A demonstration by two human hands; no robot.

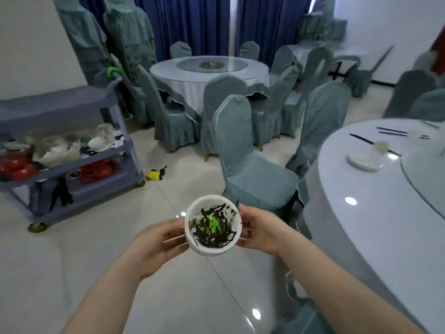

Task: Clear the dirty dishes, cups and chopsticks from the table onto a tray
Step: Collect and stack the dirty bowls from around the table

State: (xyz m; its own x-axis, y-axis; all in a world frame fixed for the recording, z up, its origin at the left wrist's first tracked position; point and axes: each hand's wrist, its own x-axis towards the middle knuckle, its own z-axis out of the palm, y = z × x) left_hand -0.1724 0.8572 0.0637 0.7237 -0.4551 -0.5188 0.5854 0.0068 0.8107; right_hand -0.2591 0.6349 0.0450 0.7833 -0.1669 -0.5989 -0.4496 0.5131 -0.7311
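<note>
Both hands, left hand [160, 239] and right hand [261, 231], curl their fingers around a dirty bowl [213, 225] above the floor, and I think it goes to the cart [72, 162] next

Blue curtains [190, 22], covered chairs [248, 165]
</note>
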